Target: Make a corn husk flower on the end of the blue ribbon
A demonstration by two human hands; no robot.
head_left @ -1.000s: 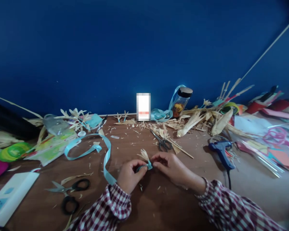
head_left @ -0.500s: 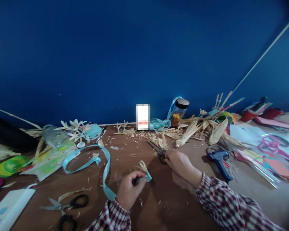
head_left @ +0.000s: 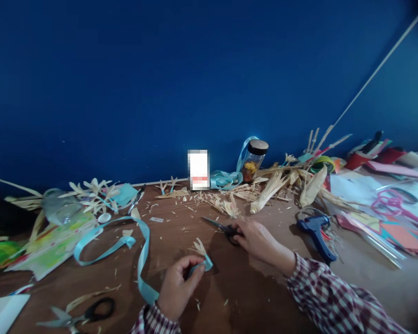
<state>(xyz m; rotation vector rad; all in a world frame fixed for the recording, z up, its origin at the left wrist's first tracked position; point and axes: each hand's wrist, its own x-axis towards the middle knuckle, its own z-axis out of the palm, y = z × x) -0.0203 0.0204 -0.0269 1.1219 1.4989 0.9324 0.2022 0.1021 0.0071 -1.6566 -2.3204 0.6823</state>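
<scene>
My left hand pinches a light blue ribbon wrapped round a small corn-husk piece, whose pale frayed strips stick out past the fingertips. From under that hand the loose blue ribbon curls away across the table to the left. To the right, my right hand is closed around the dark handles of a pair of scissors. Their blades point left, low over the tabletop; whether they touch it I cannot tell. The fingers hide part of the handles.
A second pair of scissors lies at the lower left. On the right sits a blue glue gun. Along the wall stand a jar with a black lid and corn husks. Husk scraps litter the brown table.
My right hand has drawn the scissors slightly nearer, and their blades now point more to the left. My left hand keeps its pinch on the ribbon-wrapped husk. The view has shifted a little.
</scene>
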